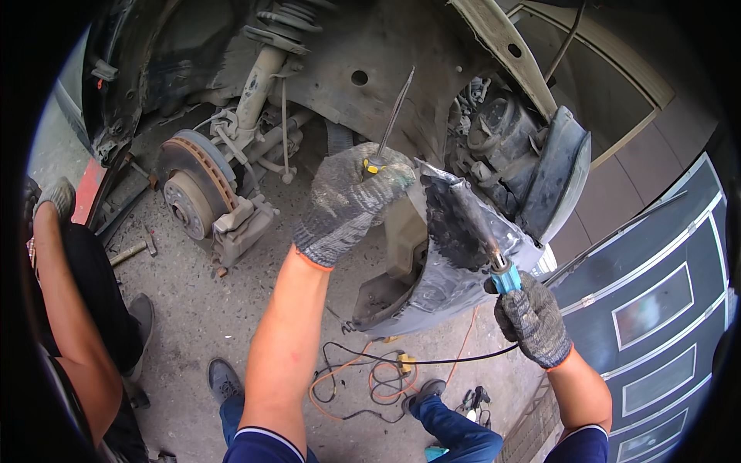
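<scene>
My left hand (351, 197), in a dirty grey knit glove, is closed around a screwdriver (395, 116). A bit of yellow shows at my fingers and its slim metal shaft points up. In my gloved right hand (534, 320) is a hot-air gun (505, 275) with a blue collar, a metal nozzle and a black cord (432, 362). Its nozzle points up and left across the blackened, scuffed part of a grey car bumper (463, 285). The left hand is at the bumper's upper left edge; whether it touches is unclear.
A brake disc (193, 193) and strut (261, 89) stand exposed at left. A co-worker's gloved hand (58, 199) and legs are at far left. A hammer (133, 250) and looped orange and black cords (370, 386) lie on the floor. A dark panelled door (656, 309) is at right.
</scene>
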{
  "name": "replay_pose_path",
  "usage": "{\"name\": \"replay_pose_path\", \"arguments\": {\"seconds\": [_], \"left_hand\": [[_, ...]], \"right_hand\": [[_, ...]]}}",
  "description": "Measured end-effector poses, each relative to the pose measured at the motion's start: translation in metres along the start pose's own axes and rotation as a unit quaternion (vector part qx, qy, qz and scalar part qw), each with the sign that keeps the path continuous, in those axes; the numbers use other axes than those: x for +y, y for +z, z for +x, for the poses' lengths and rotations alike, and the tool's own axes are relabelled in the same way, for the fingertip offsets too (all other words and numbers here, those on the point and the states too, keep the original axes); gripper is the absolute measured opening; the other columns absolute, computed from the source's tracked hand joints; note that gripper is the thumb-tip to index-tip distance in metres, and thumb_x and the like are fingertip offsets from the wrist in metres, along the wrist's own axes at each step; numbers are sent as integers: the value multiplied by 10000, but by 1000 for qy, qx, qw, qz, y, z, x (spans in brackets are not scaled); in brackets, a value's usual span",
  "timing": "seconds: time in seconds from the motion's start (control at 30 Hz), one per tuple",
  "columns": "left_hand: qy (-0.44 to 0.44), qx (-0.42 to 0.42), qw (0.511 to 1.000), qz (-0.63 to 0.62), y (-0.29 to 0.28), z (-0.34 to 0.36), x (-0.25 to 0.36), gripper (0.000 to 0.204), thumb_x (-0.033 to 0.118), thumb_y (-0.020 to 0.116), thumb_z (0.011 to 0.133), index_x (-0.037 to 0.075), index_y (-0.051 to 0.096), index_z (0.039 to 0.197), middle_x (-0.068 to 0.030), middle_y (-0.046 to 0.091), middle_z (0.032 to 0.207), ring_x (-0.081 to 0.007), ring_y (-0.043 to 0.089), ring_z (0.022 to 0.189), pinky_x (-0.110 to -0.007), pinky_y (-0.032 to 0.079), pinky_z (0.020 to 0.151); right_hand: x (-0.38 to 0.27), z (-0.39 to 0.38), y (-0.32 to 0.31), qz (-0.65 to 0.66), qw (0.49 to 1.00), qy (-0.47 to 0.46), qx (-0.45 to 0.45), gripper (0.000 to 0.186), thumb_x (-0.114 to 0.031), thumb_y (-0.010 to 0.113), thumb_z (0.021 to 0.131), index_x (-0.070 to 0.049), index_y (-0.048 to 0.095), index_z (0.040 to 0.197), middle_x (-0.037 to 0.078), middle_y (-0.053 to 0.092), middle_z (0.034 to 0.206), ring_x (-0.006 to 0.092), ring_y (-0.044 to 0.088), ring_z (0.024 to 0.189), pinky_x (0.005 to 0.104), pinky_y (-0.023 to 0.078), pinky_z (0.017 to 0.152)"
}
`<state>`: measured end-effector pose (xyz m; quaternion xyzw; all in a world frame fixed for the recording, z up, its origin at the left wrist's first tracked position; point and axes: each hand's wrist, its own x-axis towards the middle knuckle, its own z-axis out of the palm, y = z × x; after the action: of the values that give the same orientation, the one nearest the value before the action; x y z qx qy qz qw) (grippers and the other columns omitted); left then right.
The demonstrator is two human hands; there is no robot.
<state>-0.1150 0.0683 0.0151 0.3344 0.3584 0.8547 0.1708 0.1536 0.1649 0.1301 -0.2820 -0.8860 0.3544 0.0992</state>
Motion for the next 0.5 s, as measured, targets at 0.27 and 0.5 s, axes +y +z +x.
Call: {"name": "replay_pose_path", "arguments": {"seconds": [0.27, 0.5], "left_hand": [[17, -1, 1000, -14, -1, -1, -1, 174, 135, 713, 857, 6, 706, 974, -36, 701, 858, -104, 620, 778, -261, 506, 715], [36, 26, 993, 110, -5, -7, 17, 174, 159, 696, 878, 13, 704, 972, -23, 693, 833, -102, 620, 742, -260, 505, 684]], "right_hand": [[-1, 1, -4, -46, 999, -9, -3, 471, -448, 523, 1016, -6, 568, 1173, -11, 489, 655, 72, 437, 522, 232, 352, 465], [1, 4, -4, -80, 996, -25, 9, 469, -465, 501, 1022, -28, 572, 1178, -24, 472, 640, 62, 422, 523, 227, 347, 477]]}}
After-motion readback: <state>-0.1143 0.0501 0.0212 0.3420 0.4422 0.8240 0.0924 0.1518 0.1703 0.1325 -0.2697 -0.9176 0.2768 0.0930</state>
